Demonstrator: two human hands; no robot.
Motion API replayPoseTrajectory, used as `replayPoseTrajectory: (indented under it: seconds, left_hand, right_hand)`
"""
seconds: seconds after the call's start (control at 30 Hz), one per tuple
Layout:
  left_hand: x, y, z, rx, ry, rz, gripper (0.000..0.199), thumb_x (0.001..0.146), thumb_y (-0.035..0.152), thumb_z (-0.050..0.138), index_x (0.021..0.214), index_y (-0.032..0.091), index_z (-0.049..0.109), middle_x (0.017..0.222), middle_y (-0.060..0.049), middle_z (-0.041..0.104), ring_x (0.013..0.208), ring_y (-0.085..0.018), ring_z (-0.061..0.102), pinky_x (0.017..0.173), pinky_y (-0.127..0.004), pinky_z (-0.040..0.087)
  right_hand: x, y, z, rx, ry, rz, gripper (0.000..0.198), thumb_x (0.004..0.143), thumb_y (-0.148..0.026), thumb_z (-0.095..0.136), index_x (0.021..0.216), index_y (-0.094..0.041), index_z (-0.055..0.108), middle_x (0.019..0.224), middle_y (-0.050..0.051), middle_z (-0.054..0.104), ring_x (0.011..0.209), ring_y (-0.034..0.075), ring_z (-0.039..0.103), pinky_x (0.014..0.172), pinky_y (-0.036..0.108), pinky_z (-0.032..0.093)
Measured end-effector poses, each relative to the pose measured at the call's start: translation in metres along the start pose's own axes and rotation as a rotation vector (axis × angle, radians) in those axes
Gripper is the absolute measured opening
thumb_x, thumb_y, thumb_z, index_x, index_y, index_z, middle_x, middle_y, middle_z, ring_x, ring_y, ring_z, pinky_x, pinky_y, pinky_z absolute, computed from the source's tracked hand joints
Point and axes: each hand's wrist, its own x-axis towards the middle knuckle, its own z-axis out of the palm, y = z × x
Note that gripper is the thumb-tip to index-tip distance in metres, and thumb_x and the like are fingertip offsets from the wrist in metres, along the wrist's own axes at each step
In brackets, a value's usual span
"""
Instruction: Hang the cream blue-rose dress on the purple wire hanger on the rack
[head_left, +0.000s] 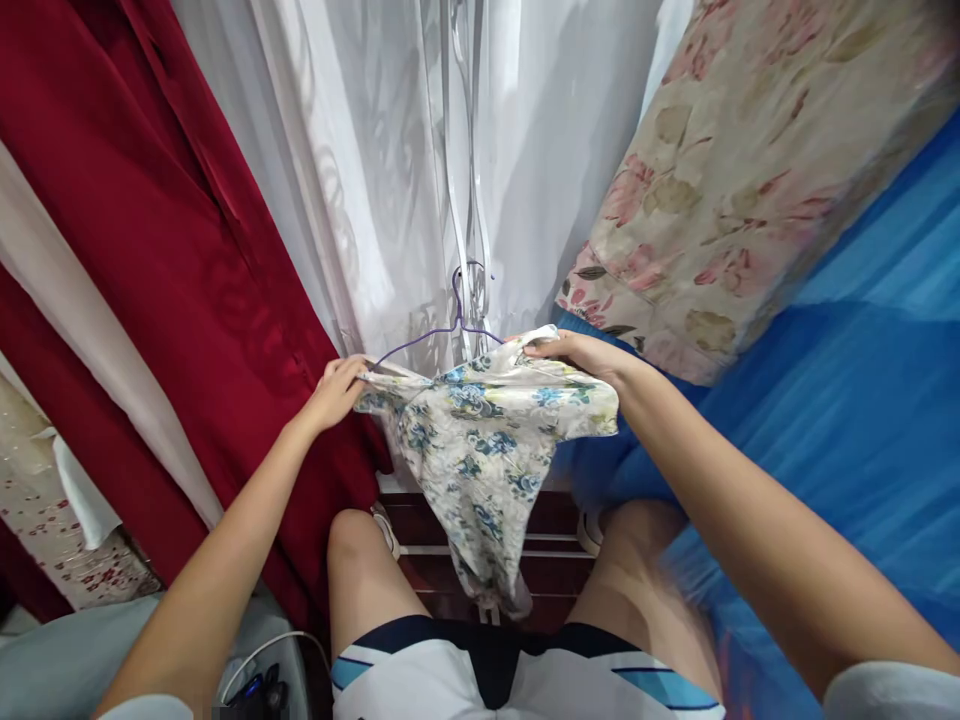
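Note:
A white blouse with blue flowers (480,430) hangs on a thin purple hanger (420,340), whose hook is up at a white metal rack (481,200). My left hand (335,392) pinches the blouse at its left shoulder, by the hanger's left end. Over on the right shoulder, my right hand (570,350) grips the cloth, its fingertips partly hidden in the fabric. The right end of the hanger is covered by the blouse. The lower part of the garment droops between my knees.
Red curtains (217,280) and white curtains (375,180) hang ahead and to the left. On the right are a floral cloth (720,200) and blue fabric (847,400). A white cable (262,645) lies at the lower left, over a grey container.

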Motion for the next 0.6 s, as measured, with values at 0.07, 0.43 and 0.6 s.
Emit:
replayPoseTrajectory:
  seconds: [0.07,0.43,0.6]
  left_hand:
    - [0.023,0.017,-0.008,-0.055,0.052,0.017,0.020,0.091,0.024,0.043,0.097,0.019,0.062,0.122,-0.009,0.062,0.117,-0.024,0.049,0.110,-0.042,0.030]
    - [0.039,0.103,0.009,-0.207,0.315,0.024,0.019,0.091,0.021,0.047,0.103,0.018,0.061,0.109,-0.007,0.059,0.086,-0.016,0.058,0.081,-0.028,0.044]
    - [0.038,0.118,0.006,-0.053,0.311,0.069,0.018,0.090,0.035,0.059,0.087,0.018,0.065,0.090,-0.004,0.063,0.085,-0.019,0.058,0.080,-0.029,0.042]
  right_hand:
    - [0.001,0.000,-0.001,-0.011,0.003,0.009,0.031,0.072,-0.020,0.075,0.103,-0.015,0.073,0.093,0.011,0.078,0.078,0.026,0.075,0.074,0.035,0.061]
    - [-0.047,0.039,-0.033,-0.253,0.222,-0.127,0.032,0.069,-0.042,0.083,0.086,-0.018,0.071,0.080,0.004,0.073,0.072,0.020,0.069,0.060,0.025,0.055]
    - [-0.062,0.040,-0.037,-0.306,0.427,-0.366,0.035,0.075,-0.053,0.075,0.073,-0.019,0.065,0.062,0.000,0.063,0.052,0.015,0.055,0.046,0.025,0.043]
